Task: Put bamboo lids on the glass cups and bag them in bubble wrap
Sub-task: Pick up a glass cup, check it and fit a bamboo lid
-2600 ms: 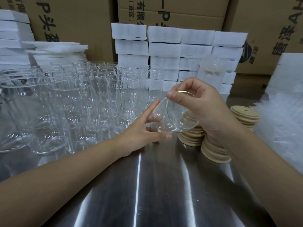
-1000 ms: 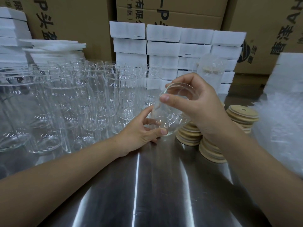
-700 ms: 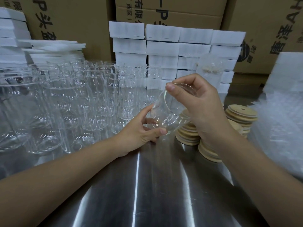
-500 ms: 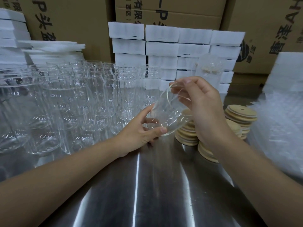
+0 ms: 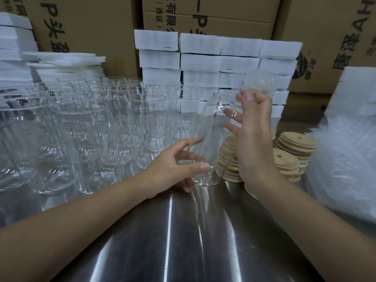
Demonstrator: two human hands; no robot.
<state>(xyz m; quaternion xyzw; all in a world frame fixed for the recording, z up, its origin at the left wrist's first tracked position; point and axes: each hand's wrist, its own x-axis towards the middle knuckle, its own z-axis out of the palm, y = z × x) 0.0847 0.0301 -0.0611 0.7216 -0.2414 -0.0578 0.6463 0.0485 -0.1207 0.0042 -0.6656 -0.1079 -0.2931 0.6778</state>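
A clear glass cup (image 5: 205, 137) stands almost upright over the steel table (image 5: 183, 241), leaning slightly with its rim toward the right. My left hand (image 5: 173, 167) grips its base between thumb and fingers. My right hand (image 5: 254, 139) pinches the right side of the rim with thumb and forefinger, and its other fingers spread behind the glass. No lid is on the cup. Stacks of round bamboo lids (image 5: 297, 141) with a small hole sit just right of my right hand, partly hidden by it. A heap of bubble wrap (image 5: 345, 159) lies at the far right.
Many empty glass cups (image 5: 122, 123) crowd the table's left half. White foam boxes (image 5: 203, 64) are stacked behind, with one bubble-wrapped cup (image 5: 260, 82) in front of them. Brown cardboard cartons (image 5: 91, 23) form the back wall. White foam sheets (image 5: 61, 60) lie at the back left.
The cup has swung from lying tilted toward me to nearly upright. My right hand moved from wrapping over the mouth to pinching the rim's side, fingers spreading. My left hand stayed at the base.
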